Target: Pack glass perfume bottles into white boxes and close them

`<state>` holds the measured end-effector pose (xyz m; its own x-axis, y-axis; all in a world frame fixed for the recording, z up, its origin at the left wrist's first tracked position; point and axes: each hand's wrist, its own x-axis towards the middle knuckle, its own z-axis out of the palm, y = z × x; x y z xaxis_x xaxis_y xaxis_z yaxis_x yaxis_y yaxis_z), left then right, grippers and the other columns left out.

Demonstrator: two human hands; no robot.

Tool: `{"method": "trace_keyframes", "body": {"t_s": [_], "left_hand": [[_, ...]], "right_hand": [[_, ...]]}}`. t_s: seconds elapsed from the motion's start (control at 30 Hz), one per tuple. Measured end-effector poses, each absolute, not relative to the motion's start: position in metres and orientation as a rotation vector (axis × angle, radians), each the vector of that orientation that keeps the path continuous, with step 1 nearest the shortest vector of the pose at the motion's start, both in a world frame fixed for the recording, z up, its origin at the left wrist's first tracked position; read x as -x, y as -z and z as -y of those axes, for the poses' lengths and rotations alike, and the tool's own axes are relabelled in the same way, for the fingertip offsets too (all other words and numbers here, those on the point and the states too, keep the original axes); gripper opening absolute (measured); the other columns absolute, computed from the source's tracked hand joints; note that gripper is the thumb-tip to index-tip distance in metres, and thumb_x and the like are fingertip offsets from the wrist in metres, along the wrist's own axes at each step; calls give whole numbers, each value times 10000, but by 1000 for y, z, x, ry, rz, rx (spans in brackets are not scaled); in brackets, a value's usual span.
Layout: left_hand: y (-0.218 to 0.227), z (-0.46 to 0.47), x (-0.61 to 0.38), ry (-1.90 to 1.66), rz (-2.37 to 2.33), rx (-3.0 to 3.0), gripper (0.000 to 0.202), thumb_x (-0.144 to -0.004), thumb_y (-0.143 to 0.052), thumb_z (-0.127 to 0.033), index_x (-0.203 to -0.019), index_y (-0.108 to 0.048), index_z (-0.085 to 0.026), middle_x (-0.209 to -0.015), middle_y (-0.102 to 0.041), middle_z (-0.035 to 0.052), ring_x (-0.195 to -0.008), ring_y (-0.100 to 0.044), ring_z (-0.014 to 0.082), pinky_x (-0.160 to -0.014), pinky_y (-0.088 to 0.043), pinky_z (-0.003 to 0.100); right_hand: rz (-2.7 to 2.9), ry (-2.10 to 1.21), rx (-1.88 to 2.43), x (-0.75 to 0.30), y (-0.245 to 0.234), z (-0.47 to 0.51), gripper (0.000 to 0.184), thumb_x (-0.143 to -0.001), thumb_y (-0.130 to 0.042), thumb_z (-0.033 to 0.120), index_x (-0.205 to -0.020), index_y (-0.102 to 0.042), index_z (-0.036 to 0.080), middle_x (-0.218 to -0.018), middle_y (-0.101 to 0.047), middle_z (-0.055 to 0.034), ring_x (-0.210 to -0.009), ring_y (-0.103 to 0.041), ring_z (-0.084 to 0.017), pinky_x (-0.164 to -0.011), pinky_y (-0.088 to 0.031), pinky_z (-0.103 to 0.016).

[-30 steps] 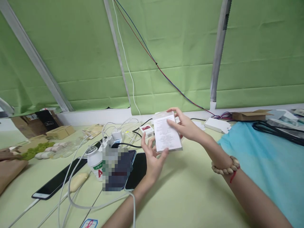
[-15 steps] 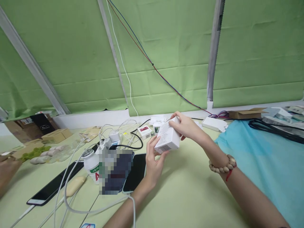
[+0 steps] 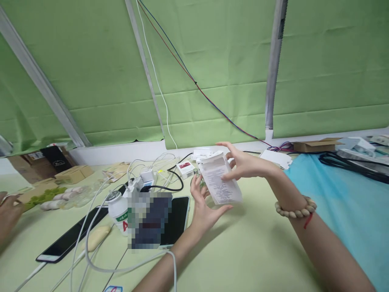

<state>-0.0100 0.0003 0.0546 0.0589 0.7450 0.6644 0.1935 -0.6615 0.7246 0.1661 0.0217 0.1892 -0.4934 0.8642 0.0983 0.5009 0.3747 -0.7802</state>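
Our R hand [image 3: 246, 165] pinches a white carton [image 3: 216, 178] (txt illegible) above desk [image 3: 252, 239], twd back edge, L hand [image 3: 203, 211] splayed at its lower end.

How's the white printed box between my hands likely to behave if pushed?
The white box is probably fairly stiff, since its printed side looks flat. Straight edges suggest sliding rather than rolling. It may be light: your right hand seems to hold it by fingertips.
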Motion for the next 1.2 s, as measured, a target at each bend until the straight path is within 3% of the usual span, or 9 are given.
{"method": "trace_keyframes", "body": {"t_s": [0.1,0.17,0.3,0.4,0.57,0.63,0.77,0.97,1.2], "left_hand": [[-54,1,12,-1585,-939,-1813,843,-821,-612,-340,-1383,15,-319,-1349,-358,172,-1103,-554,197,-912,-484,384],[-52,1,14,-1571,-932,-1843,711,-870,-543,-315,-1373,-43,-291,-1269,-446,163,-1039,-582,178,-866,-503,364],[-43,-2,13,-1559,-931,-1990,614,-862,-551,-269,-1307,-127,-260,-1257,-448,172,-999,-593,176,-830,-505,364],[-35,-6,10,-1480,-907,-2015,492,-878,-516,-263,-1230,-172,-255,-1226,-456,141,-1007,-581,167,-826,-499,359],[-31,-8,11,-1368,-958,-2153,251,-917,-432,-263,-1128,-296,-252,-1140,-426,78,-1006,-529,143,-826,-480,318],[-35,-7,13,-1294,-1017,-2273,175,-930,-400,-251,-1103,-377,-243,-1116,-425,73,-1011,-512,146,-849,-456,311],[-40,-5,16,-1277,-1002,-2421,170,-934,-375,-211,-1099,-413,-222,-1204,-411,108,-1043,-510,163,-854,-437,300],[-36,-2,10,-1399,-973,-2479,175,-923,-379,-178,-1090,-413,-217,-1172,-431,106,-1052,-514,174,-801,-451,283],[-27,-3,11,-1454,-1052,-2293,97,-913,-404,-230,-1005,-402,-203,-1007,-481,77,-911,-519,159,-760,-433,283]], "right_hand": [[2362,-1003,1081,-174,-188,-26,975,-650,-723,215,-1422,-132,277,-1096,-497,-78,-893,-560,-159,-655,-483,-221],[2448,-1034,1070,-176,-188,-28,941,-685,-707,237,-1429,-132,264,-1071,-522,-71,-905,-558,-158,-678,-469,-224],[2442,-1007,1123,-177,-187,-30,655,-794,-613,358,-1365,-313,249,-1072,-564,-69,-846,-562,-141,-633,-447,-211],[2430,-867,1196,-176,-187,-31,477,-798,-594,342,-1240,-471,209,-1019,-606,-64,-759,-552,-130,-561,-418,-205],[2516,-795,1271,-173,-185,-33,614,-644,-716,232,-1216,-497,188,-1007,-623,-53,-735,-568,-136,-574,-437,-217],[2541,-748,1307,-172,-184,-34,583,-640,-702,176,-1194,-519,181,-994,-626,-48,-744,-575,-137,-587,-438,-217],[2485,-635,1374,-172,-182,-35,396,-729,-612,168,-1123,-572,170,-894,-637,-38,-716,-568,-132,-574,-422,-220],[2493,-643,1347,-173,-184,-34,379,-725,-626,187,-1102,-591,170,-877,-641,-40,-698,-564,-131,-553,-416,-215],[2368,-678,1154,-179,-186,-37,425,-723,-677,352,-1103,-575,190,-931,-654,-46,-703,-588,-138,-504,-409,-201]]}}
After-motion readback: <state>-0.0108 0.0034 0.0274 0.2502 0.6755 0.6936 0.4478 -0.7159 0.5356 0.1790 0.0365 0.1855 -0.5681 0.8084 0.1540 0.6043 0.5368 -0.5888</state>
